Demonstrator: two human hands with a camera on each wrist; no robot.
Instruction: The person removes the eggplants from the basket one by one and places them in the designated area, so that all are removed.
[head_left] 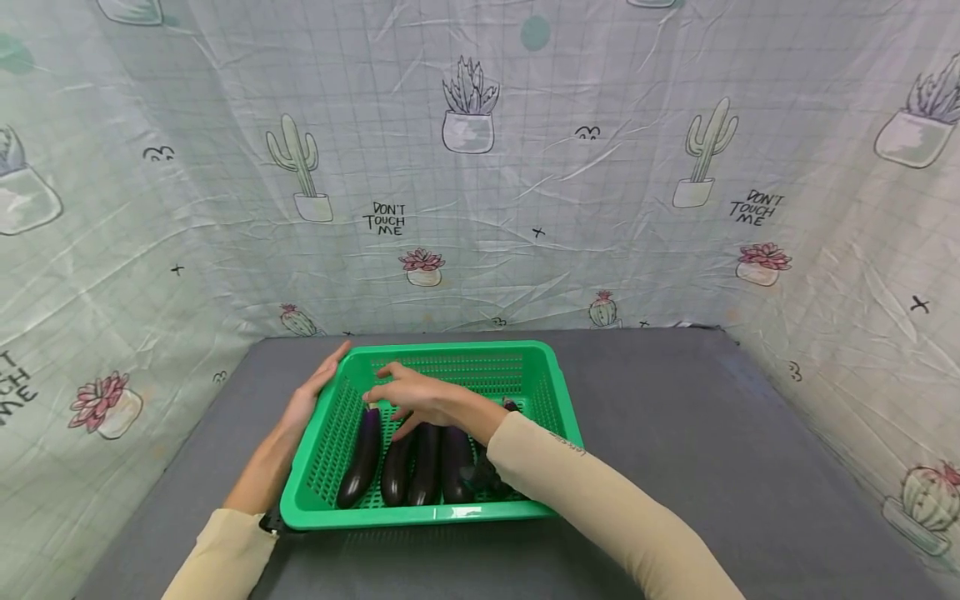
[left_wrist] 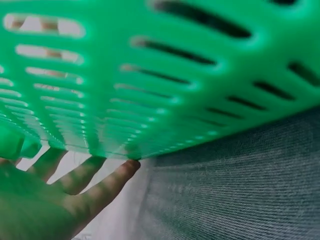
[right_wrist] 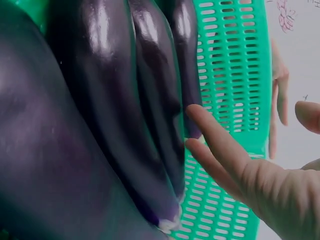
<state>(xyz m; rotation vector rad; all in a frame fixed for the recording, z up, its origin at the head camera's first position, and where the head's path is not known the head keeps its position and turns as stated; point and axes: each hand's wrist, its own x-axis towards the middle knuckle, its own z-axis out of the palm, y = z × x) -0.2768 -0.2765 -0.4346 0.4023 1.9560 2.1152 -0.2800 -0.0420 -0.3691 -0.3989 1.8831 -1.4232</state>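
Eggplants [head_left: 426, 471] are lying side by side in the green basket [head_left: 360, 520]. Right hand [head_left: 423, 396] is reaching over their stem ends, fingers spread; can't tell if it's touching the leftmost one. Left hand [head_left: 313, 392] is resting along the basket's left outer side, fingers extended, apart. Basket is sitting on the grey bench [head_left: 660, 417].

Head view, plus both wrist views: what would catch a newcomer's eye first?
The bright green basket would probably catch the eye first, standing on the grey table with glossy dark eggplants inside. Next come the left hand, at the basket's left side, and the right hand, over the eggplants. Behind the table, a pale cloth printed with cacti and the words DON'T TOUCH ME also stands out.
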